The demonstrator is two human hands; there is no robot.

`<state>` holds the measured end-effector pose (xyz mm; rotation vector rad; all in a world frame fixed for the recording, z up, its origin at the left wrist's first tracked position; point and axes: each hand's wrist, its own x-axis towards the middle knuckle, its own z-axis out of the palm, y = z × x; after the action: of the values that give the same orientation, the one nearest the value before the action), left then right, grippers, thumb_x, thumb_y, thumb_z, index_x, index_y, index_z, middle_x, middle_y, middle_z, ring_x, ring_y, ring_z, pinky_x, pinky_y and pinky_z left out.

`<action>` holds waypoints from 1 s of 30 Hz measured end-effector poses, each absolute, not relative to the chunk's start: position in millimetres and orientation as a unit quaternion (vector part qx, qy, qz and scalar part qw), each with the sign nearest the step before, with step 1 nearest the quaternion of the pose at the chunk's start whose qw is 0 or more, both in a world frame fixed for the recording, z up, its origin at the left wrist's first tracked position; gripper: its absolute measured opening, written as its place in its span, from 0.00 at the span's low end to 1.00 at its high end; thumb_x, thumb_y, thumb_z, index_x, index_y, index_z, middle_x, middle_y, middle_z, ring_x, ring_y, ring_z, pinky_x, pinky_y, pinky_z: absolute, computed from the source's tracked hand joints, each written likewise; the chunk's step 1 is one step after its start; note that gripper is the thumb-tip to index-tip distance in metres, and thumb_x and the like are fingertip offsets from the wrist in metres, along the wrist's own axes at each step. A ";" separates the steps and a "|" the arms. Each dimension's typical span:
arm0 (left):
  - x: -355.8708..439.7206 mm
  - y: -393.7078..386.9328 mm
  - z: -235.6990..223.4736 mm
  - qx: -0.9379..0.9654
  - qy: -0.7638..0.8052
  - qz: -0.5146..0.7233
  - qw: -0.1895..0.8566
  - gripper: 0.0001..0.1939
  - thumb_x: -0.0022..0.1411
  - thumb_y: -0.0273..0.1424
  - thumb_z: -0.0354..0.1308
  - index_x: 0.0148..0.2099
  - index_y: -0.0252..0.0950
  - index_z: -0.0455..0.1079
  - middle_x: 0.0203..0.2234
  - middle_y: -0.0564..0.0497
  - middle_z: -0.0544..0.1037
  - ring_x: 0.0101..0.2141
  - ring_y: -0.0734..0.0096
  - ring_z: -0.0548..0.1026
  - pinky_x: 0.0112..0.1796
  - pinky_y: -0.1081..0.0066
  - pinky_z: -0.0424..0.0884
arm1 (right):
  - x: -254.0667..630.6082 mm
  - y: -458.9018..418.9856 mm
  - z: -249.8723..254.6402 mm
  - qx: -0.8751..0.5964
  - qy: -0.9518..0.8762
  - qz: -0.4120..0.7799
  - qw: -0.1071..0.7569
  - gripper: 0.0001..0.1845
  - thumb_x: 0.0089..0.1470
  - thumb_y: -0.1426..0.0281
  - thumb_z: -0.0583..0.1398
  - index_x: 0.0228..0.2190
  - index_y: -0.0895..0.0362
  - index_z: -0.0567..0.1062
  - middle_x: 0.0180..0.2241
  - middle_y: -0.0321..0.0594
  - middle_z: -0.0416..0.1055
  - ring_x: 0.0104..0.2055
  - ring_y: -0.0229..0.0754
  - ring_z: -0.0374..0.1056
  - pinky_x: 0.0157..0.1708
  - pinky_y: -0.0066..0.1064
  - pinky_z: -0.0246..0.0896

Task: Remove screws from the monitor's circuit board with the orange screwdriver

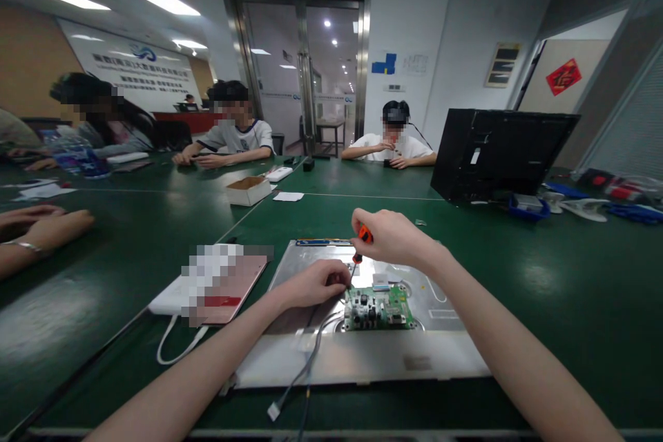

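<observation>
My right hand (388, 235) is wrapped round the handle of an orange and black screwdriver (365, 233), held nearly upright. Its thin shaft points down at the upper left corner of a green circuit board (377, 308). Close to the shaft's lower end, my left hand (325, 281) has its fingers curled together; whatever they pinch is hidden. The board lies on the metal back of a flat display panel (445, 349). Grey cables (312, 358) run from the board's left side toward the table's front edge, ending in a white connector (273, 411).
Left of the panel lie a pink phone (248, 283) and a white device with a cable (173, 345). Farther back on the green table (549, 276) are an open cardboard box (248, 190) and a large black monitor casing (502, 152). Several people sit around; another person's hands (46, 228) rest at left.
</observation>
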<state>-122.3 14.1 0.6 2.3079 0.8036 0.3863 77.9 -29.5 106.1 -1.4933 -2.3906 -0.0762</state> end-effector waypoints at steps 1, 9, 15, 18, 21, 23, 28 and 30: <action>-122.4 14.0 0.6 0.883 0.307 0.145 0.324 0.06 0.57 0.25 0.54 0.36 0.35 0.71 0.26 0.54 0.72 0.29 0.70 0.68 0.30 0.73 0.64 | 82.4 -29.8 106.5 -0.509 -0.845 -0.017 0.164 0.08 0.54 0.68 0.62 0.38 0.53 0.71 0.29 0.35 0.73 0.27 0.37 0.61 0.25 0.28 0.42; -122.7 8.2 4.5 0.900 0.284 0.157 0.289 0.05 0.58 0.23 0.53 0.35 0.35 0.69 0.27 0.53 0.71 0.29 0.70 0.68 0.32 0.72 0.63 | 83.1 -26.0 103.4 -0.460 -0.871 -0.012 0.174 0.09 0.58 0.61 0.63 0.35 0.53 0.73 0.28 0.36 0.73 0.30 0.38 0.64 0.27 0.27 0.44; -121.5 4.4 5.5 0.914 0.278 0.159 0.249 0.05 0.57 0.22 0.52 0.33 0.35 0.67 0.26 0.53 0.71 0.28 0.70 0.67 0.31 0.71 0.60 | 72.0 -27.0 99.1 -0.453 -0.871 -0.011 0.188 0.08 0.59 0.65 0.63 0.39 0.53 0.71 0.30 0.35 0.73 0.31 0.39 0.65 0.28 0.27 0.45; -121.2 4.2 5.3 0.913 0.282 0.158 0.248 0.04 0.57 0.22 0.52 0.33 0.35 0.67 0.27 0.52 0.71 0.29 0.69 0.67 0.32 0.71 0.61 | 72.2 -28.0 96.8 -0.450 -0.870 0.017 0.202 0.13 0.56 0.71 0.63 0.43 0.53 0.69 0.32 0.35 0.73 0.30 0.37 0.65 0.28 0.26 0.46; -120.9 3.5 6.0 0.914 0.284 0.158 0.243 0.04 0.58 0.23 0.52 0.33 0.35 0.67 0.26 0.52 0.71 0.28 0.69 0.66 0.31 0.71 0.60 | 72.2 -30.0 97.1 -0.445 -0.875 0.013 0.192 0.14 0.56 0.69 0.64 0.44 0.52 0.69 0.33 0.35 0.74 0.31 0.38 0.66 0.27 0.26 0.45; -120.4 2.7 6.5 0.916 0.279 0.160 0.239 0.04 0.58 0.23 0.52 0.32 0.35 0.66 0.26 0.52 0.71 0.28 0.69 0.66 0.31 0.71 0.60 | 71.5 -31.6 99.1 -0.465 -0.867 -0.024 0.178 0.14 0.58 0.60 0.64 0.42 0.52 0.70 0.32 0.36 0.75 0.31 0.40 0.67 0.26 0.27 0.43; -119.7 2.3 3.8 0.922 0.266 0.170 0.225 0.06 0.57 0.22 0.50 0.32 0.35 0.66 0.25 0.53 0.70 0.27 0.70 0.65 0.30 0.72 0.59 | 69.2 -36.0 106.7 -0.511 -0.846 -0.082 0.125 0.21 0.64 0.49 0.55 0.34 0.53 0.73 0.27 0.40 0.74 0.29 0.41 0.68 0.25 0.29 0.39; -120.0 2.9 2.1 0.923 0.266 0.176 0.213 0.06 0.57 0.21 0.50 0.32 0.35 0.66 0.25 0.53 0.70 0.27 0.70 0.65 0.30 0.72 0.58 | 69.3 -37.6 108.8 -0.511 -0.850 -0.072 0.109 0.16 0.64 0.55 0.56 0.34 0.53 0.73 0.27 0.39 0.74 0.29 0.41 0.68 0.25 0.30 0.39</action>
<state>-120.0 2.9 2.1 2.5631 0.7391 0.4886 69.3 -37.6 108.8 -1.5018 -2.4983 -0.2106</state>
